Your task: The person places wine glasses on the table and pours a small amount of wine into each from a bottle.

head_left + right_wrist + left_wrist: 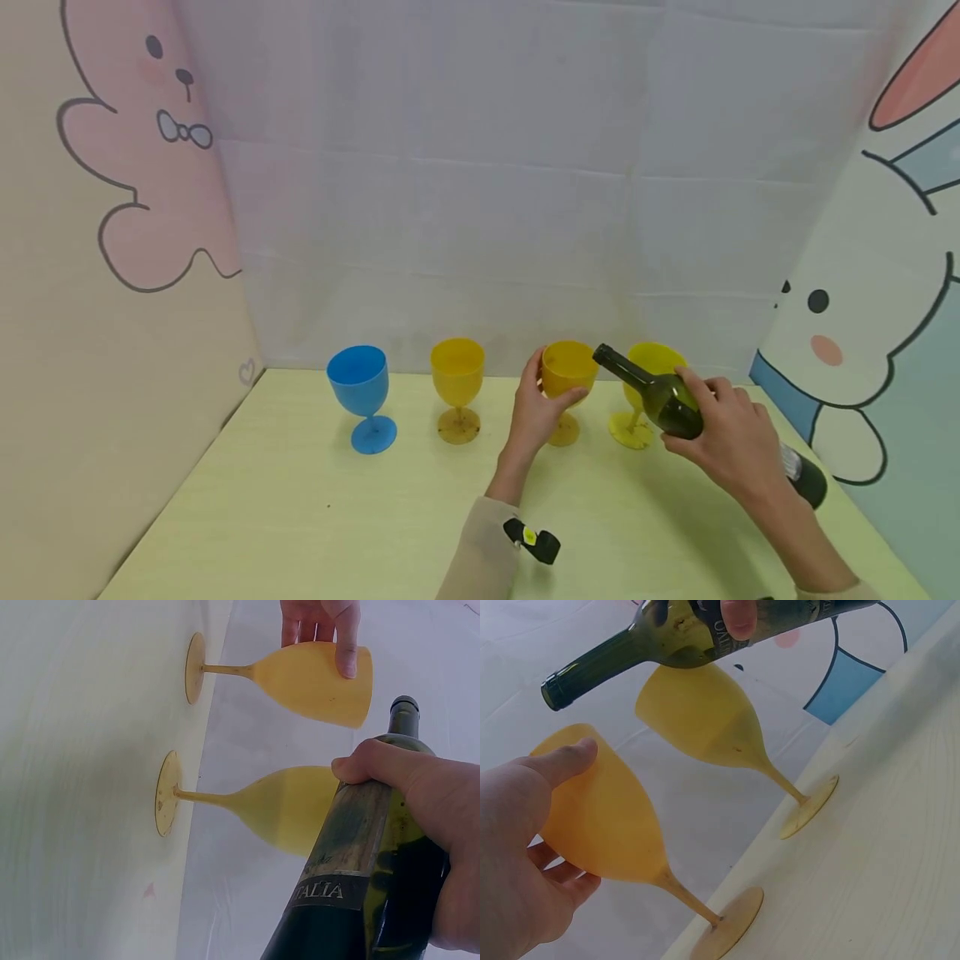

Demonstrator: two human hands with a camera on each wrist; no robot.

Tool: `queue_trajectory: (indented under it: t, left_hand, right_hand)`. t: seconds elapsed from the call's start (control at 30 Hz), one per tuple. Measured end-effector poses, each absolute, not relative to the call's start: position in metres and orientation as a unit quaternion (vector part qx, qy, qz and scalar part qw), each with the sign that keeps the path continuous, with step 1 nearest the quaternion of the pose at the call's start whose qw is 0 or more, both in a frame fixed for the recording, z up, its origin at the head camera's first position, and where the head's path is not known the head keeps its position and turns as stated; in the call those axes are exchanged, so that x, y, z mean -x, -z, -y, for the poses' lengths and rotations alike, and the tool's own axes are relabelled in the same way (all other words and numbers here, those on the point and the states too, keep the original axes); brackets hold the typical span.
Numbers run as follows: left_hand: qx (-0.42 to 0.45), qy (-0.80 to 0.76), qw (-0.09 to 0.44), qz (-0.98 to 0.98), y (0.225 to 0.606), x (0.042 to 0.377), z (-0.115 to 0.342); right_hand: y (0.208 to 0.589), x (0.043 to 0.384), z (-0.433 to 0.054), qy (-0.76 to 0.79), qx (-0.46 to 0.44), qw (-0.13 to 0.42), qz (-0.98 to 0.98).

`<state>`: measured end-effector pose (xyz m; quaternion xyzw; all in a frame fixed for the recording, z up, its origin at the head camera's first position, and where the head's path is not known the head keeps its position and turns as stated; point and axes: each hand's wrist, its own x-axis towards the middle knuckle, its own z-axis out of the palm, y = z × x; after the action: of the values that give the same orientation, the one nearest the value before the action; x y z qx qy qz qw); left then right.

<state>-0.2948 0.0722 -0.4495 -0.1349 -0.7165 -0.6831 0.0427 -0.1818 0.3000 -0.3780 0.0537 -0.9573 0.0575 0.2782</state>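
My left hand holds an orange-yellow wine goblet round its bowl, thumb on the near side and fingers behind. The goblet's foot stands at the tabletop. In my right hand is a dark green glass wine bottle with a label, gripped round its body. The bottle tilts with its neck to the left, and its mouth is close to the held goblet's rim. No liquid shows at the mouth. Behind the bottle, a yellow goblet stands upright, partly hidden.
Further left on the pale wooden table stand another yellow goblet and a blue goblet, in a row near the back edge. White cloth hangs behind them. Side walls carry cartoon animals, a pink one and a white rabbit.
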Motion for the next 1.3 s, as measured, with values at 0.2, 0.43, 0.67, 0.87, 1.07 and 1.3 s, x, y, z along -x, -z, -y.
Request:
queue_trajectory:
  t: [0.2,0.43,0.67,0.87,1.07,1.3]
  left_hand:
    - [0.139,0.684,0.043,0.715,0.451,0.294,-0.071]
    - [0.134,0.684,0.043,0.716,0.452,0.293,-0.069]
    - [0.139,0.68,0.046,0.719,0.453,0.294,-0.069]
    - [0.136,0.681,0.044,0.718,0.452,0.295,-0.07]
    - [0.142,0.68,0.048,0.717,0.45,0.296,-0.071]
    - [0.145,0.679,0.052,0.718,0.45,0.296,-0.071]
  right_hand:
    - [0.377,0.183,-0.3,-0.036,-0.064,0.274,0.959]
    - [0.376,0.185,-0.298,-0.015,-0.066,0.255,0.964]
    - [0.372,0.185,-0.298,0.019,-0.08,0.261,0.962]
    - [0.366,0.185,-0.3,0.043,-0.092,0.267,0.958]
    - [0.36,0.187,-0.301,0.062,-0.096,0.265,0.958]
    - [0.356,0.188,-0.304,0.091,-0.112,0.284,0.948]
